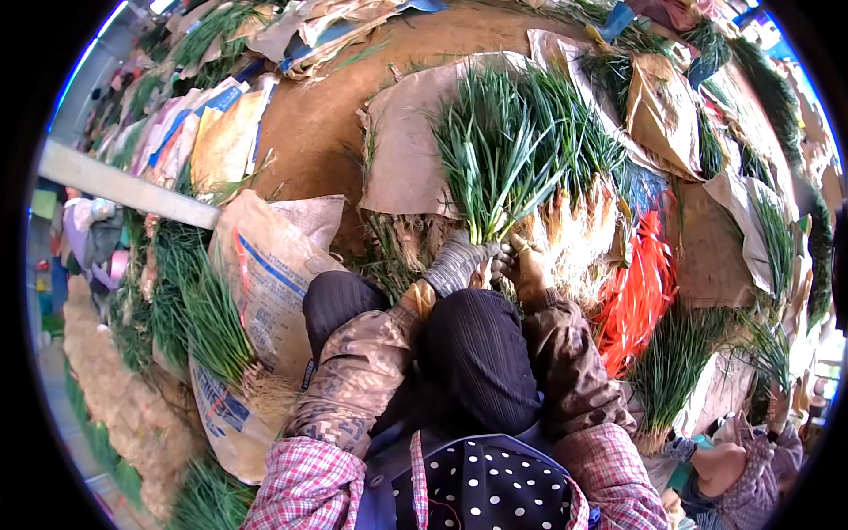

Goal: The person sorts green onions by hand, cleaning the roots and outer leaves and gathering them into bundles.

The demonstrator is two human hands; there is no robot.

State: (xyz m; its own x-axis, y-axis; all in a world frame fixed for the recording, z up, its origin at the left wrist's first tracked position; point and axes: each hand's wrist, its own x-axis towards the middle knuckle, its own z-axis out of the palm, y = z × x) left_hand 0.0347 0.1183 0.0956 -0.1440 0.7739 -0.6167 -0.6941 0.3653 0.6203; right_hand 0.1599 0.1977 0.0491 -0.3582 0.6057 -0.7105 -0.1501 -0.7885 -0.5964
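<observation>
Both gloved hands meet in front of my knees, at the base of a bunch of long green stalks [495, 168]. My left hand [455, 263], in a grey glove, is closed round the bunch's lower end. Close beside it on the right, my right hand [528, 265] wears a tan glove with dark fingertips; its fingers are pressed together at the stalk bases, and what they hold is too small to name. Behind and right of the hands lie more green stalks with pale roots [583, 230]. A brown sack cloth [411, 141] lies left of the bunch.
Red plastic strips [643, 296] lie to the right. On the left, a printed sack [283, 265] carries a green bundle [216, 327] with pale roots. A pale bar [132, 187] reaches in from the left. Another person's arm [720, 464] shows at the lower right.
</observation>
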